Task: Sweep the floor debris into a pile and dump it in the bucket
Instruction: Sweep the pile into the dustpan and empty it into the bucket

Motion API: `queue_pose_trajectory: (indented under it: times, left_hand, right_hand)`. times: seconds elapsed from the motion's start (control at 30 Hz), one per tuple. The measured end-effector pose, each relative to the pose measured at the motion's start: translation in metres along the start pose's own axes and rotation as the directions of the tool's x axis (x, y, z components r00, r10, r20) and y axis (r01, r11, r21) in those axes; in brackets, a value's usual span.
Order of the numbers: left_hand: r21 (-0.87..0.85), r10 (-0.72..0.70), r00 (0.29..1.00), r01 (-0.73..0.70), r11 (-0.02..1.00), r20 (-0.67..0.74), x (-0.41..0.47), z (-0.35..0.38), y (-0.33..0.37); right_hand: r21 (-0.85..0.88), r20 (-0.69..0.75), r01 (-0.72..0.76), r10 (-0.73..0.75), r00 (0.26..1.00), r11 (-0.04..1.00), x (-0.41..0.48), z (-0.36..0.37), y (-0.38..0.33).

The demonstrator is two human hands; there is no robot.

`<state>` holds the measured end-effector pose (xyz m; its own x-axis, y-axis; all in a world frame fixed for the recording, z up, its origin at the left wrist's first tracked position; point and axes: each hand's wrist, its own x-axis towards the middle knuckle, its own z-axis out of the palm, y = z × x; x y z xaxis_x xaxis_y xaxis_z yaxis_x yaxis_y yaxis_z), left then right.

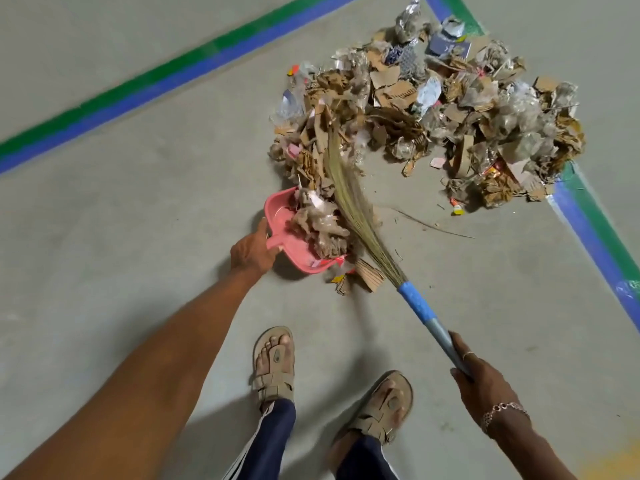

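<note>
The left hand (pixel 252 247) was curled round the short handle of a pink dustpan (pixel 273 209), thumb on top. The grip looked meant to brace the pan low against the floor (pixel 138 237) so that sweeping would not push it backwards. The pan's open mouth faced the right, towards the broom, and a clump of crumpled paper and plastic (pixel 322 223) already filled much of it.

The right hand (pixel 481 372) gripped the far end of the broom (pixel 419 306) on its grey handle, well below the blue wrapping. Holding it so far back gave reach, I judged: the long grass bristles lay slanted across the pan's mouth with their tips in the near edge of the debris pile (pixel 450 109), placed to drag more of it in. A few cardboard scraps (pixel 367 275) lay just beside the pan's near lip, outside it.

The main pile of torn cardboard, wrappers and foil sat beyond the pan, gathered into the corner marked by blue and green tape lines (pixel 173 71) on the floor. Gathering seemed done and scooping under way, with most of the pile not yet lifted. The bucket was not in view, so where the load would go could not be told.

The person's sandalled feet (pixel 273 365) stood apart behind the pan, clear of the broom's path.
</note>
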<state>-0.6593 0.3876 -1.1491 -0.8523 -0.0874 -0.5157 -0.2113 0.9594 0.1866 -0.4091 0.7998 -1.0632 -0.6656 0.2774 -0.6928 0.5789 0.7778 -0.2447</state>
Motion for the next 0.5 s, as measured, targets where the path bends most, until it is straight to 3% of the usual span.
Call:
queue_pose_trajectory:
  times: [0.17,0.3,0.5]
  left_hand:
    - [-0.044,-0.077,0.997,0.077,0.996,0.008,-0.005,0.008,-0.002]
    - [-0.072,-0.084,0.996,0.084,0.994,0.002,-0.012,0.003,-0.004]
    - [-0.151,-0.073,0.997,0.069,0.986,-0.017,-0.043,-0.025,-0.005]
  right_hand:
    - [0.066,0.1,0.115,-0.121,0.988,0.991,-0.013,0.015,0.027]
    - [0.141,0.1,0.181,-0.196,0.976,0.973,-0.035,0.023,0.033]
    - [0.184,0.017,0.101,-0.106,0.994,0.978,-0.078,0.004,0.013]
